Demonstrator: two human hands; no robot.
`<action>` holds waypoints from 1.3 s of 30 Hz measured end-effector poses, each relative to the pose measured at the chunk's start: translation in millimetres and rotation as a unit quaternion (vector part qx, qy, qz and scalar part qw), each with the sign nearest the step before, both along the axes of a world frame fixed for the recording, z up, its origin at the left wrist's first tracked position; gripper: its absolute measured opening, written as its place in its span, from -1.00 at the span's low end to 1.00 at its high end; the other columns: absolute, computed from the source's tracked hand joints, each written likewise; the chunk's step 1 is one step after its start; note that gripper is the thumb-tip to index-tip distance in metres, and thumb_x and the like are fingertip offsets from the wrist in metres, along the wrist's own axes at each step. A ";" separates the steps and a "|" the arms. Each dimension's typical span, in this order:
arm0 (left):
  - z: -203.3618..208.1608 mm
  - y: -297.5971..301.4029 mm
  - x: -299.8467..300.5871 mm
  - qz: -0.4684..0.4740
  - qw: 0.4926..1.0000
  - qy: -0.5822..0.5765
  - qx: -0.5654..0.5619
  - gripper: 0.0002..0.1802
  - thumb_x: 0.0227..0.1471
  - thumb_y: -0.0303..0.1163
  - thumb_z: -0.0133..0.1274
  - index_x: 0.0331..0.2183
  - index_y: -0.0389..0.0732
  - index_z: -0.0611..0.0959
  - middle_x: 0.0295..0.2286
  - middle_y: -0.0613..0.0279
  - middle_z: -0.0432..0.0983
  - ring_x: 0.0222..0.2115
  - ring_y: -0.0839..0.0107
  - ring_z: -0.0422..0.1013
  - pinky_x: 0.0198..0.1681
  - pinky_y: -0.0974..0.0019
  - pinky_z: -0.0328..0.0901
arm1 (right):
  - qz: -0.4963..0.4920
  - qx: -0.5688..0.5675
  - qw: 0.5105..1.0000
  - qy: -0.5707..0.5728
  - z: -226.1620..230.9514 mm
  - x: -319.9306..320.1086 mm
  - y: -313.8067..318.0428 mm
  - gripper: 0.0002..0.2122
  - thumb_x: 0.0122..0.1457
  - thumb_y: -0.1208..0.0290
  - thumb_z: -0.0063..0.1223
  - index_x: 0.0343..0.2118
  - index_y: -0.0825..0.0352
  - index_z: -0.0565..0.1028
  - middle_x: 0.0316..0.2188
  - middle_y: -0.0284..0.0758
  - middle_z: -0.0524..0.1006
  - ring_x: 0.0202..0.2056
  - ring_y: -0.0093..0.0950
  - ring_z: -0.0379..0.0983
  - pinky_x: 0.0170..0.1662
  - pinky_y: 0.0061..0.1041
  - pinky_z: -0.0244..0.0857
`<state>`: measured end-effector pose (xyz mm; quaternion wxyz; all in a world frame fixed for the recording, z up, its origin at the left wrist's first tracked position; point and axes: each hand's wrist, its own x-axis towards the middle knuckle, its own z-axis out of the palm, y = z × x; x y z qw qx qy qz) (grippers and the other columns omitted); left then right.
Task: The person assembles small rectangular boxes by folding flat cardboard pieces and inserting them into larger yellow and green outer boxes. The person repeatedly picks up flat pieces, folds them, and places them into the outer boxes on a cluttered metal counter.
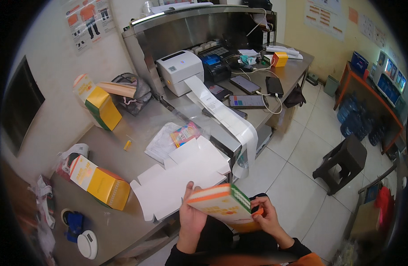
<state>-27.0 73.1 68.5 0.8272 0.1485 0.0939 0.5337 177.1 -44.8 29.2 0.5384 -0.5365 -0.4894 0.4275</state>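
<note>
Between my two hands, over my lap at the table's edge, is a carton [221, 205] in white, orange, green and yellow, held tilted. My left hand [193, 218] grips its left end, with the thumb up along the side. My right hand [268, 216] has its fingers bent round the right end, by a small orange part. Just beyond my left hand lie white unfolded cardboard blanks [181, 177], plain side up. Left of them a similar yellow and white carton [102, 184] lies on the steel table [124, 239]; another carton [99, 104] stands near the wall.
A label printer [180, 71] trails a long paper strip [230, 117] over the counter edge. Phones [248, 101] with cables lie beside it. A small white scale [87, 244] and a tape roll [66, 216] sit front left. A dark stool [341, 164] stands on the tiles.
</note>
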 end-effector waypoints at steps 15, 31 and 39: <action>26.0 -41.9 35.4 0.183 0.368 0.635 0.654 -0.84 -0.11 -0.23 0.09 -0.42 -0.05 0.61 -0.11 0.30 0.44 0.07 0.18 0.22 0.08 -0.41 -0.51 | 0.052 0.049 0.982 -0.177 53.8 31.1 -22.3 -0.87 0.04 0.61 0.08 -0.32 0.37 0.47 -0.41 -0.32 0.58 -0.41 -0.48 0.52 -0.08 -0.53 0.35; -7.4 -60.1 31.6 0.018 0.385 0.587 0.712 -0.71 -0.08 -0.35 0.07 -0.22 0.00 0.49 -0.18 0.33 0.37 0.07 0.35 0.22 0.03 -0.46 -0.24 | 0.063 0.136 0.918 -0.366 54.9 31.3 -31.3 -0.87 -0.15 0.54 0.23 -0.50 0.22 0.51 -0.46 -0.45 0.59 -0.48 -0.51 0.52 -0.46 -0.56 0.30; -40.8 -80.3 21.9 -0.033 0.250 0.568 0.783 -0.74 -0.03 -0.30 -0.03 -0.21 0.03 0.53 -0.28 0.40 0.36 -0.10 0.47 0.30 0.06 -0.43 -0.13 | 0.215 -0.129 0.914 -0.319 24.1 33.4 -31.0 -0.71 -0.07 0.28 0.28 -0.30 0.20 0.45 -0.59 -0.36 0.56 -0.52 -0.38 0.53 -0.45 -0.51 0.33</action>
